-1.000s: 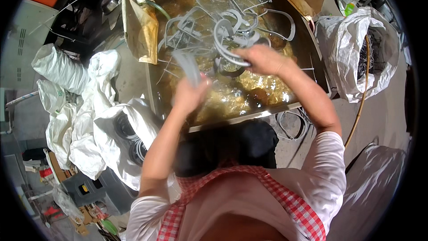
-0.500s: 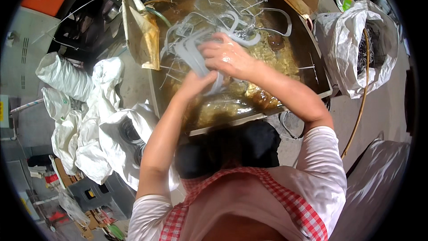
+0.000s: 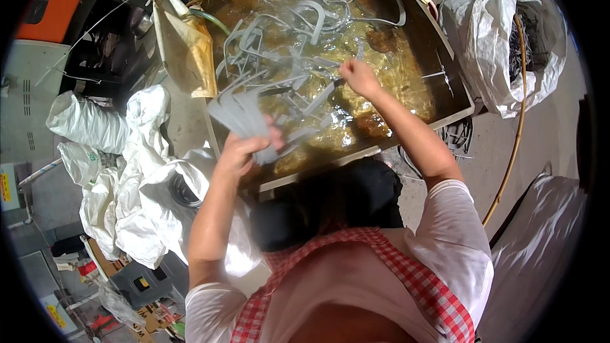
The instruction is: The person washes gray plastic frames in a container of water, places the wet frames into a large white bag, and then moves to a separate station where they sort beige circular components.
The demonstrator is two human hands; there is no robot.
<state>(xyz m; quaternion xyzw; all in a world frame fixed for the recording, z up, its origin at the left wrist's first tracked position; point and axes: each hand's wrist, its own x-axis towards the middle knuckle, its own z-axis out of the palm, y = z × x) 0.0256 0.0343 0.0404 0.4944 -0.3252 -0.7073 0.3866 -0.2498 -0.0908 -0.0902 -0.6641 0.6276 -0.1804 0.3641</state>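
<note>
Gathering seems in hand: the left hand's [image 3: 244, 151] fingers clasp blurred grey strips [image 3: 238, 114] at the tub's [image 3: 318, 170] 8 o'clock. The right hand's [image 3: 359, 78] fingers curl narrow near 3 o'clock; their grip I cannot tell. Another pick would need untangling the loops [image 3: 319, 22] towards 12 o'clock, half-lost in glare.

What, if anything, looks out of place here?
Two things, mildly: some looped strips lie outside the water tank, by its near right corner, though many gray bands sit tangled inside it; and the cream panel at the tank's left has brownish staining.
</note>
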